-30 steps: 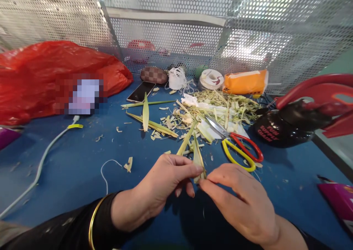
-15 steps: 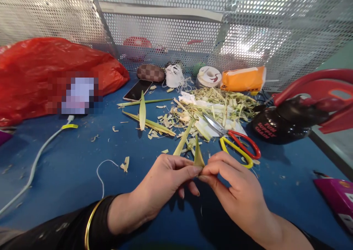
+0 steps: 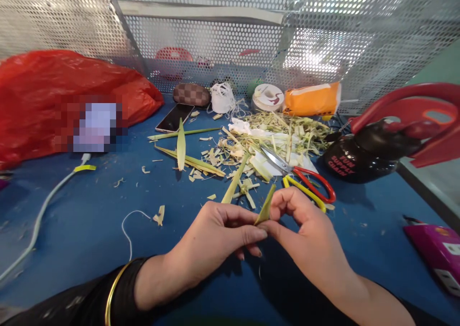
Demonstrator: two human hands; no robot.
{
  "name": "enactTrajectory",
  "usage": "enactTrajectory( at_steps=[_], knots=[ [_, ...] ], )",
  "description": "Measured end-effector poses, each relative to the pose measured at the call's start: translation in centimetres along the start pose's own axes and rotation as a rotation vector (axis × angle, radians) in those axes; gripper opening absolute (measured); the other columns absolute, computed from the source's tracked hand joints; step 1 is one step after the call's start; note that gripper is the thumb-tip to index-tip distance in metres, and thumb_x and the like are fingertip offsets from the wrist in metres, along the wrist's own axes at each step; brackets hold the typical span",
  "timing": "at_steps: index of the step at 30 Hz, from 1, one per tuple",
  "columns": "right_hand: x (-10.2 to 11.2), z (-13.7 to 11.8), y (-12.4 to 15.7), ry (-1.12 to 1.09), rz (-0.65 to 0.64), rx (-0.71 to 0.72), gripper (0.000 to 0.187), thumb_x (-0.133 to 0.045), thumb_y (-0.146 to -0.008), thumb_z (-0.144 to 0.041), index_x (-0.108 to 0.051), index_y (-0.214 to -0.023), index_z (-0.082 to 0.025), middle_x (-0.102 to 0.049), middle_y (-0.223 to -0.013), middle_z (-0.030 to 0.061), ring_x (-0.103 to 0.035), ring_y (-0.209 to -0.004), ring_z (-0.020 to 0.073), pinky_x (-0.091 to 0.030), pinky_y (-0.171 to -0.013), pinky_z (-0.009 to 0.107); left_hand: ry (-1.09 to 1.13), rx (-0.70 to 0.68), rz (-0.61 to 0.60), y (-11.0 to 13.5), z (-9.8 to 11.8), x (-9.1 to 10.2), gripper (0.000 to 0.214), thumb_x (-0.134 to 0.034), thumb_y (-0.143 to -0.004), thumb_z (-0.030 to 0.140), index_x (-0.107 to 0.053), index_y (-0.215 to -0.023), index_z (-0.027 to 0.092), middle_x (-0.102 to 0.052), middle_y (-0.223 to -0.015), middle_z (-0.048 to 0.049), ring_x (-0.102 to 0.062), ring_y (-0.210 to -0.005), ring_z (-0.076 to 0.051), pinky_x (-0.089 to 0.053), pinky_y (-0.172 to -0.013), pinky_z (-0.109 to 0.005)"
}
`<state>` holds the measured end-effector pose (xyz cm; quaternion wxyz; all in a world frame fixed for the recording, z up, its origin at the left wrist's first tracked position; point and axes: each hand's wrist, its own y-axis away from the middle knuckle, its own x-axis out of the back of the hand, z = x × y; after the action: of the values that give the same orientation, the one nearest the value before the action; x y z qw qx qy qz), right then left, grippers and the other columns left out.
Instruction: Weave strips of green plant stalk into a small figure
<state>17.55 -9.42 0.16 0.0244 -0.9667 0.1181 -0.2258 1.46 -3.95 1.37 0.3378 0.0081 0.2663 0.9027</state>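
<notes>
My left hand (image 3: 219, 232) pinches the lower end of a folded green leaf piece (image 3: 266, 207) between thumb and forefinger. From the right, my right hand (image 3: 309, 235) grips the same leaf piece, its thumb meeting the left thumb and its forefinger bent against the leaf's side. The leaf's pointed tip leans up and to the right. Just beyond the hands lie a long pale leaf strip (image 3: 235, 180), a small knot of crossed strips (image 3: 247, 190) and scissors (image 3: 305, 180) with one red and one yellow handle. Part of the yellow handle is hidden behind my right hand.
A heap of leaf scraps (image 3: 287, 124) lies behind the scissors. A black bottle (image 3: 354, 156) stands at right, near a purple box (image 3: 433, 249). At left are a red plastic bag (image 3: 72, 81) and a white cable (image 3: 43, 215). A perforated metal panel (image 3: 204, 43) closes the back.
The leaf piece has tipped from nearly upright to leaning right. My right forefinger has risen and curled against its side. The whole view has shifted slightly.
</notes>
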Motion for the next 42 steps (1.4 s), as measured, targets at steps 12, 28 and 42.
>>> enactTrajectory(
  at_steps=[12, 28, 42],
  knots=[
    [0.0, 0.6, 0.0, -0.442, -0.126, -0.139, 0.026, -0.073, -0.072, -0.024, -0.048, -0.067, -0.021, -0.048, -0.067, -0.0052, -0.048, -0.06, 0.0107, -0.043, -0.053, 0.022, 0.217, 0.045, -0.119, -0.1, 0.0, 0.2, 0.024, -0.07, -0.077, 0.036, -0.073, -0.071, 0.013, -0.068, -0.061, -0.0028, -0.06, -0.056, -0.008, -0.045, -0.056, -0.017],
    [1.0, 0.4, 0.5, 0.359, 0.042, 0.999, 0.018, -0.055, -0.084, -0.002, -0.067, -0.089, -0.014, -0.067, -0.076, 0.0027, -0.063, -0.071, 0.0127, -0.051, -0.07, 0.029, 0.172, 0.06, 0.059, 0.0, -0.6, -0.2, 0.031, -0.07, -0.071, 0.036, -0.056, -0.054, 0.014, -0.051, -0.047, 0.0037, -0.039, -0.041, -0.004, -0.025, -0.041, -0.017],
    [1.2, 0.8, 0.8, 0.515, 0.028, 0.991, 0.025, -0.049, -0.09, -0.004, -0.071, -0.097, -0.013, -0.067, -0.086, 0.0035, -0.061, -0.081, 0.0124, -0.043, -0.09, 0.031, 0.287, 0.083, 0.033, 0.0, -0.8, -0.1, 0.031, -0.068, -0.072, 0.035, -0.056, -0.052, 0.014, -0.051, -0.048, 0.0022, -0.039, -0.042, -0.005, -0.026, -0.044, -0.018]
  ],
)
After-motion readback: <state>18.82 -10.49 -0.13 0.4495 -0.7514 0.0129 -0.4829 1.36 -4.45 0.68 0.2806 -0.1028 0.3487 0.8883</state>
